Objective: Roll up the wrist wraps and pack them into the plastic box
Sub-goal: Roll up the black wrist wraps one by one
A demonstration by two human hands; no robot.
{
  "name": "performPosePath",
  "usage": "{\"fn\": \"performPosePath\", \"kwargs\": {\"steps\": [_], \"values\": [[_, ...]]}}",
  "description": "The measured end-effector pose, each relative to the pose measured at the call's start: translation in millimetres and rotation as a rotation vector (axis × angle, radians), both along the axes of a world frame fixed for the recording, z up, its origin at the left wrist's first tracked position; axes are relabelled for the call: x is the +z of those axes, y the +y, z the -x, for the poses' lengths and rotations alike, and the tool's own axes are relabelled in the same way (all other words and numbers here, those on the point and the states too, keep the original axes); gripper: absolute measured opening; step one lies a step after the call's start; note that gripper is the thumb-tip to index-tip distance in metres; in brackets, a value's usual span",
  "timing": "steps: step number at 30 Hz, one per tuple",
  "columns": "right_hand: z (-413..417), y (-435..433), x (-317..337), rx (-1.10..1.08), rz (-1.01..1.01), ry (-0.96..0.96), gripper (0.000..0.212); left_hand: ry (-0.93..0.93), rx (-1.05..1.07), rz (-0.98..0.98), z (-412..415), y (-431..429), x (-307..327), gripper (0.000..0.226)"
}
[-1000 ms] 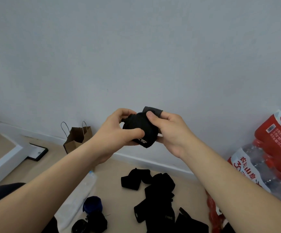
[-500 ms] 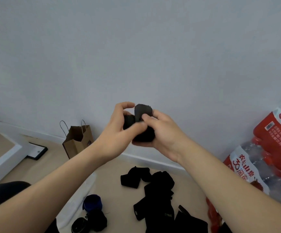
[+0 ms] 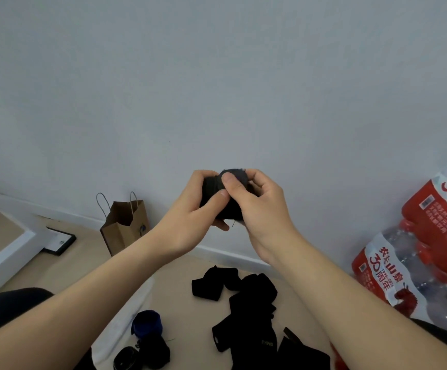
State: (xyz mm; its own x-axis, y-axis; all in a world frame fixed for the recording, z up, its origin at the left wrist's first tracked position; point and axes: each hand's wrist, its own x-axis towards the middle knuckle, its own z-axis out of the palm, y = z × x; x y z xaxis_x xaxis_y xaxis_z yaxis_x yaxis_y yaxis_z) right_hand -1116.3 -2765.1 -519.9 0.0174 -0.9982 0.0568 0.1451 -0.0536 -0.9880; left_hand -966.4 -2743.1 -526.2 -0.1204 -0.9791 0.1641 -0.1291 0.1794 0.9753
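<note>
Both hands, left hand (image 3: 190,222) and right hand (image 3: 259,209), grip a rolled black wrist wrap (image 3: 227,206); water packs (image 3: 385,279) read "30".

This looks like a room in a home, used informally as a floor workspace. A plain pale wall (image 3: 217,76) meets a light wood-look floor (image 3: 179,284) along a white skirting board (image 3: 227,253). A brown paper carrier bag (image 3: 124,228) stands against the wall. At the right, shrink-wrapped packs of bottled water (image 3: 430,249) with red labels are stacked on the floor. Loose black wrist wraps (image 3: 249,303) lie scattered on the floor. A white piece of furniture (image 3: 3,252) edges in at the left.
</note>
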Motion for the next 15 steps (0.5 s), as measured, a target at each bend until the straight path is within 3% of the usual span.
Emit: {"fn": "performPosePath", "kwargs": {"steps": [3,7,9,12,15], "values": [[0,3,3,0.185,-0.281,-0.151,0.035,-0.203,0.058,0.148,-2,1,-4,0.023],[2,4,5,0.306,-0.337,0.002,0.052,-0.246,0.079,0.232,-8,0,1,0.023],[0,1,3,0.229,-0.275,0.072,0.045,-0.253,0.035,0.238,-9,1,0,0.017],[-3,-1,-1,0.035,-0.081,0.145,0.017,-0.23,0.009,0.214,-5,-1,-6,0.023],[-2,1,-9,-0.088,0.188,0.362,0.022,-0.214,0.038,0.148,-2,-3,-9,0.028]]}}
